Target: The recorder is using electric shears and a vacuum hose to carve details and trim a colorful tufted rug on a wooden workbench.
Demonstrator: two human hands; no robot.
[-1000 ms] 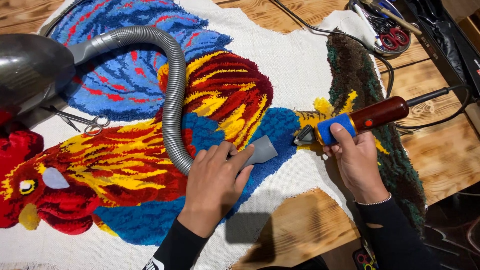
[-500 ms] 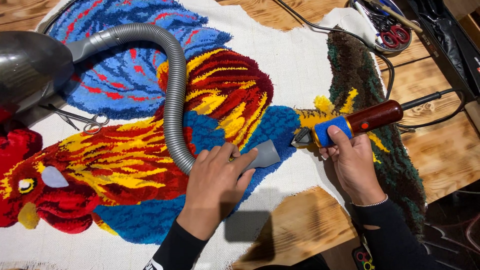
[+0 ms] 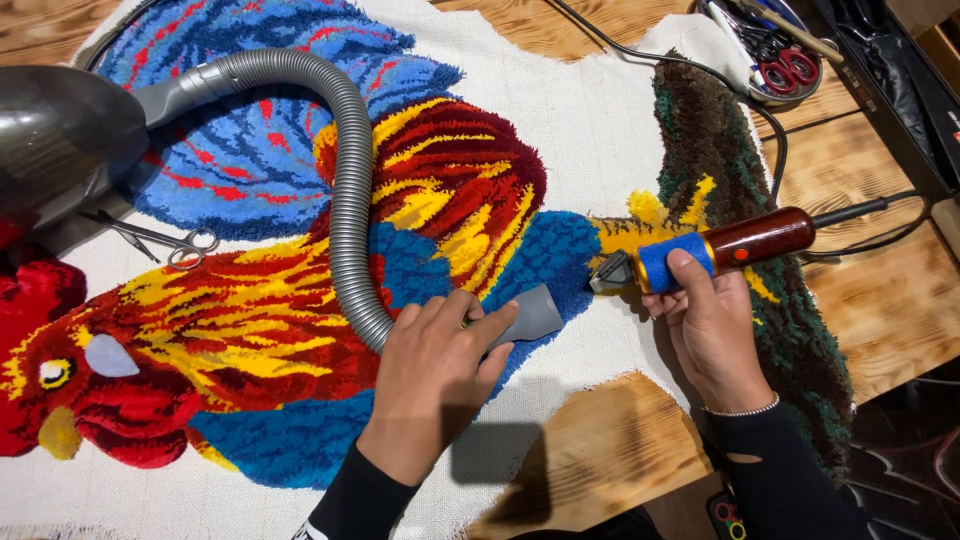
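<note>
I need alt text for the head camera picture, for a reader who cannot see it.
Seen from above, a left hand presses a grey vacuum nozzle onto a colourful tufted rooster rug, while the right hand holds a corded trimming tool at the blue pile. Small scissors lie on the rug, on a wooden table.

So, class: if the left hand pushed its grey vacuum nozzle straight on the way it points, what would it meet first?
The left hand aims the grey vacuum nozzle up and right across blue tufted pile. First in line seems to be the metal head of the blue-gripped trimmer in the right hand.
</note>
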